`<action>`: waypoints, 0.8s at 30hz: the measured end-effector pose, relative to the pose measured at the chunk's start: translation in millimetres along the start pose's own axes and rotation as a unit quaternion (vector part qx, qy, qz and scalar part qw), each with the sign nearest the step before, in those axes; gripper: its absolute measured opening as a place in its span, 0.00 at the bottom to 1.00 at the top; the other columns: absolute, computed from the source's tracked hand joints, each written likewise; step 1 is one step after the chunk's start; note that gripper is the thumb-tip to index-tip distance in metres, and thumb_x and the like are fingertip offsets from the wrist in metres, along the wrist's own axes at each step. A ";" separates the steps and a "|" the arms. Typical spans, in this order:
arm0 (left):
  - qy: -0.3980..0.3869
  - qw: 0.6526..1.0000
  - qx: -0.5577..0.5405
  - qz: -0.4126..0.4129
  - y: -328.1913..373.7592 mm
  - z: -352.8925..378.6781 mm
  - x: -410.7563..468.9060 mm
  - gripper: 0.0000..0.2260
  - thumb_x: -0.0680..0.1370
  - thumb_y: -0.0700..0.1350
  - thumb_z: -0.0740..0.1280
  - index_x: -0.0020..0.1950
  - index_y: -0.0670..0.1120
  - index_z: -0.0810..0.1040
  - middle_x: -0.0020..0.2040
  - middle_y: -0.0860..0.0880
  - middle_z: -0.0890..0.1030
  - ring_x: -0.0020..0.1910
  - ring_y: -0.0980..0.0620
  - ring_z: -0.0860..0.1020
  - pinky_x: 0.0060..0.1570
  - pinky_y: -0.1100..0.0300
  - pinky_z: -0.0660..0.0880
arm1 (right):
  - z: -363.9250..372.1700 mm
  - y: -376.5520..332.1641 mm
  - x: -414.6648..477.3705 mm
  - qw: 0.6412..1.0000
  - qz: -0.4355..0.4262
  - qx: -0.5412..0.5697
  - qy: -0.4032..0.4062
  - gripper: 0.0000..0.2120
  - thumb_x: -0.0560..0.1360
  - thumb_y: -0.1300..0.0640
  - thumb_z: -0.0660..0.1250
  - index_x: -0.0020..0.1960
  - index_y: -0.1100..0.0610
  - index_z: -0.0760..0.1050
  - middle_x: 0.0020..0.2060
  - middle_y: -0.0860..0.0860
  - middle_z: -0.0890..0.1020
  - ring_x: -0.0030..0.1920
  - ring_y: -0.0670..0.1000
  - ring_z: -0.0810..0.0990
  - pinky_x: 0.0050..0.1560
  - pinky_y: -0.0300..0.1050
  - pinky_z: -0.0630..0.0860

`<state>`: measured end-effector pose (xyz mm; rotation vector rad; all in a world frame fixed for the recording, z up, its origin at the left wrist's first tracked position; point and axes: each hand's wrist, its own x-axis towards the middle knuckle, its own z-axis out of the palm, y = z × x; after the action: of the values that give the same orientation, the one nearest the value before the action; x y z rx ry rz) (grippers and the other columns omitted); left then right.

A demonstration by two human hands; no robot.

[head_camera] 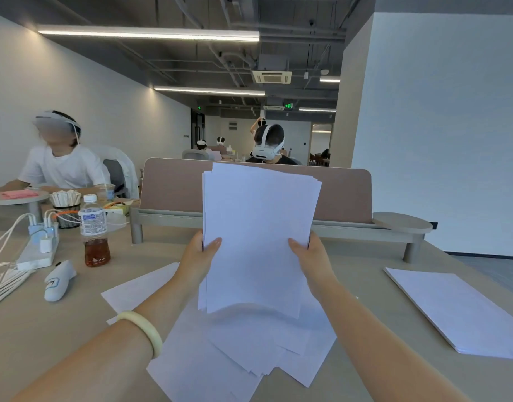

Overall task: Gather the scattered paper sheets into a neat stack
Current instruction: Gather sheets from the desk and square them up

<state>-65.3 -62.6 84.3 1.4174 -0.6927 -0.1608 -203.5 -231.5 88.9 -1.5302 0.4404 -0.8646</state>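
Here the held bundle of paper sheets (258, 236) stands nearly upright above the tabletop (46, 329), taken by both hands at its long side edges. The left hand (198, 256) pinches the left edge and the right hand (310, 256) the right edge, each with the thumb on the near face and the fingers hidden behind. The top corners of the bundle are fanned and uneven, so the sheets are not yet squared. Its lower edge hangs just above the loose sheets (243, 352), which lie overlapping at varied angles on the tabletop below, with one more sheet (139, 288) showing beside the left forearm. A separate flat stack (458, 311) lies well apart to the right. The paper is probably light, thin and limp, and its smooth faces are likely to slide on one another. A hold at both side edges should suit it, slack enough for the sheets to settle level when tapped, since a hard pinch may crease them.
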 end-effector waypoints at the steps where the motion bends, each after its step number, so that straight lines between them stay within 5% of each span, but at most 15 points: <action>1: -0.004 1.000 -0.004 0.001 -0.2 -0.8 1.1 0.09 0.80 0.41 0.62 0.60 0.47 0.71 0.53 0.51 0.77 0.53 0.51 0.76 0.46 0.63 0.72 | -0.8 -1.9 -0.4 1.000 -0.008 0.002 -0.005 0.12 0.77 0.61 0.64 0.60 0.55 0.72 0.55 0.51 0.81 0.55 0.53 0.80 0.54 0.48 0.77; 5: -0.019 0.999 -0.010 -0.033 -16.4 -2.6 -3.1 0.15 0.79 0.41 0.63 0.64 0.49 0.67 0.56 0.52 0.75 0.57 0.51 0.74 0.51 0.60 0.71 | 0.5 13.2 -6.3 0.999 -0.011 -0.029 -0.032 0.13 0.74 0.63 0.68 0.58 0.55 0.75 0.50 0.49 0.83 0.52 0.49 0.82 0.44 0.36 0.76; 12: 0.000 0.996 0.029 -0.089 -37.5 1.0 0.8 0.16 0.81 0.42 0.58 0.69 0.46 0.66 0.64 0.48 0.74 0.64 0.46 0.73 0.66 0.49 0.68 | 15.2 33.3 -2.2 0.996 0.055 -0.073 0.022 0.11 0.77 0.59 0.59 0.58 0.56 0.70 0.56 0.61 0.77 0.56 0.63 0.77 0.47 0.48 0.74; 15: 0.007 0.995 0.030 -0.090 -31.3 1.3 7.7 0.14 0.81 0.43 0.58 0.67 0.47 0.67 0.62 0.50 0.74 0.62 0.48 0.72 0.65 0.50 0.67 | 13.2 20.0 1.1 0.998 0.039 -0.047 0.035 0.08 0.78 0.59 0.60 0.57 0.56 0.68 0.49 0.53 0.77 0.46 0.53 0.75 0.41 0.44 0.71; 19: 0.013 0.992 0.015 -0.123 -35.6 -1.0 5.3 0.11 0.79 0.43 0.61 0.60 0.48 0.67 0.58 0.45 0.76 0.57 0.44 0.75 0.59 0.48 0.71 | 10.7 21.8 -3.9 0.998 0.035 -0.035 0.043 0.14 0.75 0.62 0.65 0.57 0.56 0.64 0.46 0.47 0.75 0.47 0.51 0.76 0.40 0.41 0.71; 24: -0.006 0.986 0.038 -0.161 -58.5 3.5 2.2 0.15 0.79 0.44 0.58 0.66 0.48 0.70 0.63 0.46 0.77 0.60 0.46 0.76 0.63 0.49 0.70 | 17.5 40.8 -14.4 0.994 0.037 -0.091 0.051 0.10 0.77 0.64 0.58 0.57 0.57 0.68 0.40 0.47 0.75 0.38 0.47 0.72 0.34 0.38 0.67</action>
<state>-48.1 -77.2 30.2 1.5981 -0.4801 -0.3996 -191.4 -216.1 46.5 -1.6308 0.6616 -0.8658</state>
